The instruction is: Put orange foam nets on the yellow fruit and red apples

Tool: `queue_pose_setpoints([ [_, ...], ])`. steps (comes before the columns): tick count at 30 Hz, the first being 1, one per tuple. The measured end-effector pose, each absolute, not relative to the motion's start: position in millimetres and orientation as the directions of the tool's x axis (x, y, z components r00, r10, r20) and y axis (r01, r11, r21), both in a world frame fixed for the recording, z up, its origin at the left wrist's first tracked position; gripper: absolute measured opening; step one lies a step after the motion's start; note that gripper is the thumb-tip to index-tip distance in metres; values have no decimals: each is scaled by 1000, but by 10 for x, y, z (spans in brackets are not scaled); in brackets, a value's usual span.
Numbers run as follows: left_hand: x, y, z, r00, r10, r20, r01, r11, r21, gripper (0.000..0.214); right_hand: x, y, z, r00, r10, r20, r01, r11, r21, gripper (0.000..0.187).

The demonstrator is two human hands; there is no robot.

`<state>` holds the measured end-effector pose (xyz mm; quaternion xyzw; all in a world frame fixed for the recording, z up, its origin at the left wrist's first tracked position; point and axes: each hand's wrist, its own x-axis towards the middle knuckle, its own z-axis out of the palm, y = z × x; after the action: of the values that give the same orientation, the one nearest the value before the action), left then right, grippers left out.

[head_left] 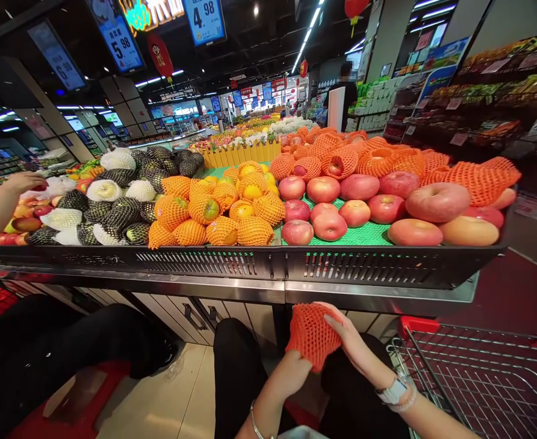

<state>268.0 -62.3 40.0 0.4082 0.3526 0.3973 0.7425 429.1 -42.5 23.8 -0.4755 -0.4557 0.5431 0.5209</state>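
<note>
Between my knees, below the display edge, I hold an orange-red foam fruit net (313, 332). My left hand (296, 373) grips it at the lower left, its fingertips hidden by the mesh. My right hand (344, 332) is closed round its upper right side, with the thumb lying over the mesh. Whether a fruit is inside the net cannot be seen. Bare red apples (329, 225) lie on the green mat in front of me, with apples in orange-red nets (339, 155) piled behind them.
Orange-netted fruit (207, 210) and black- or white-netted fruit (117, 207) fill the display's left. A black slotted rim (232, 262) and metal edge run along its front. A shopping cart (488, 360) stands at right. Another person's hand (28, 182) reaches over the fruit at left.
</note>
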Motion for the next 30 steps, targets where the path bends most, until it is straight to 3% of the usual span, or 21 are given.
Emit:
queue_pose_setpoints([
  [4,2405,-795,639,546,826,-142,-11,176,984,35,4396,-397,221,50,988,-147,-298,-126,-946,54],
  [6,2331,-808,682,523,852,-16,-62,57,996,38,4452,-378,197,71,976,-208,-364,-169,-916,59],
  [9,2354,-731,571,222,975,-15,-261,74,962,40,4498,-343,162,174,965,-195,-384,-116,-916,60],
  [11,2436,-671,439,159,972,-170,-421,223,879,57,4481,-341,145,230,969,-92,-300,-19,-954,56],
  [13,2535,-643,332,363,893,-267,-519,431,738,72,4432,-373,137,222,974,34,-172,73,-982,52],
  [16,2649,-652,271,623,751,-221,-539,616,575,81,4350,-475,145,141,975,169,-5,171,-985,50],
  [20,2666,-676,243,618,759,-205,-607,626,489,71,4324,-593,196,-45,953,298,178,301,-937,49],
  [23,2630,-685,172,582,775,-244,-624,619,477,58,4355,-608,234,-161,931,326,226,357,-906,48],
  [26,2612,-696,111,510,815,-275,-648,574,501,54,4385,-598,268,-207,916,343,226,386,-895,48],
  [30,2628,-709,133,324,909,-263,-664,416,621,67,4385,-596,316,-199,922,332,208,370,-905,45],
])
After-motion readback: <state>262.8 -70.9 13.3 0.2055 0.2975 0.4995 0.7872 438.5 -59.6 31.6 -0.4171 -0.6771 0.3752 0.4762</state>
